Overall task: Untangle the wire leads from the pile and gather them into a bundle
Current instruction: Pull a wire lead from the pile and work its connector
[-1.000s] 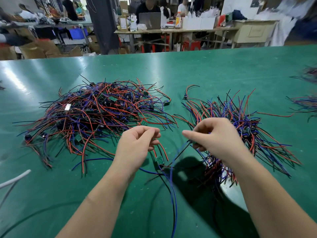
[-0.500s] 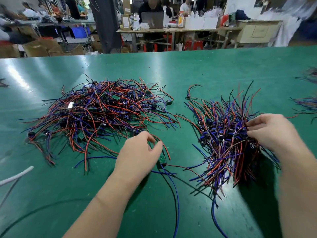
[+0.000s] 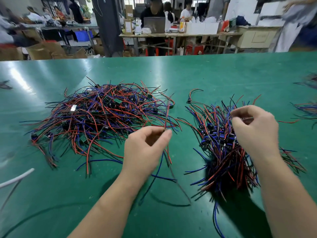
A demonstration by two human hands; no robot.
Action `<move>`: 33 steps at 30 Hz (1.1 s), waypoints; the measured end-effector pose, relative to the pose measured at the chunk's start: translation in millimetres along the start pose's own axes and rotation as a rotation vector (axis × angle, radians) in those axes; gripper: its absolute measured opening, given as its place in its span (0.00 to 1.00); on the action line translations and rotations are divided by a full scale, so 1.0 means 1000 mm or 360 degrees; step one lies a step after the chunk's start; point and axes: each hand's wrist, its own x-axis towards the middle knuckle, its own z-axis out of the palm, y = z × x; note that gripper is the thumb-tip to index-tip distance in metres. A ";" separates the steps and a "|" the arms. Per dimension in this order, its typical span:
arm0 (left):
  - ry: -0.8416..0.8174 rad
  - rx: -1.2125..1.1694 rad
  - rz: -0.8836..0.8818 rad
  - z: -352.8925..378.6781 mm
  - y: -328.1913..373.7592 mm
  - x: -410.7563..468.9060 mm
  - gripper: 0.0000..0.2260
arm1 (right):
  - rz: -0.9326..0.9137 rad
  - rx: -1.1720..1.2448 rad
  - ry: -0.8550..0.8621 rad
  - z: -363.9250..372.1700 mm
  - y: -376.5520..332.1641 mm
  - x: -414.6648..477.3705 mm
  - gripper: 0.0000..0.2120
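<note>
- Two hands are at work over a green desk (image 3: pixel 205 71), both forearms reaching in from the near edge.
- There are two main heaps. A large tangled pile (image 3: pixel 103 115) of red, blue and black wires lies left of centre, and a narrower bundle (image 3: pixel 224 157) lies to the right.
- The left hand (image 3: pixel 145 150) pinches a few leads (image 3: pixel 167 114) between thumb and forefinger. One red end rises over the pile's right edge, and the rest trail down onto the desk.
- The right hand (image 3: pixel 255 131) hovers above the bundle with fingers curled. Blur hides whether it holds anything.
- One lone lead (image 3: pixel 194 91) lies apart, beyond the gap between the heaps.
- More wires (image 3: pixel 307 109) sit at the desk's right edge.
- One white cable (image 3: pixel 17 176) enters from the left edge.
- Bare desk lies beyond the heaps, between them, and in front near the forearms.
</note>
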 end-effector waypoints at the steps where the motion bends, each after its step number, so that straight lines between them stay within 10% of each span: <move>1: -0.0063 -0.0382 -0.0113 0.000 0.006 0.001 0.05 | 0.0063 0.0106 -0.0094 0.004 -0.004 -0.003 0.12; 5: -0.0410 -0.1191 -0.0560 0.002 0.017 0.000 0.13 | 0.0357 0.0785 -0.0789 0.013 -0.023 -0.019 0.13; 10: -0.0827 -0.1288 -0.0756 0.007 0.020 -0.011 0.13 | 0.0583 0.1640 -0.1453 0.021 -0.037 -0.038 0.12; 21: -0.0939 -0.0664 -0.0814 0.009 0.014 -0.016 0.11 | 0.0507 0.1013 -0.1382 0.022 -0.034 -0.037 0.07; 33: -0.1685 -0.0765 -0.0693 -0.011 0.019 -0.018 0.07 | 0.1104 0.1924 -0.0130 0.004 0.001 0.011 0.13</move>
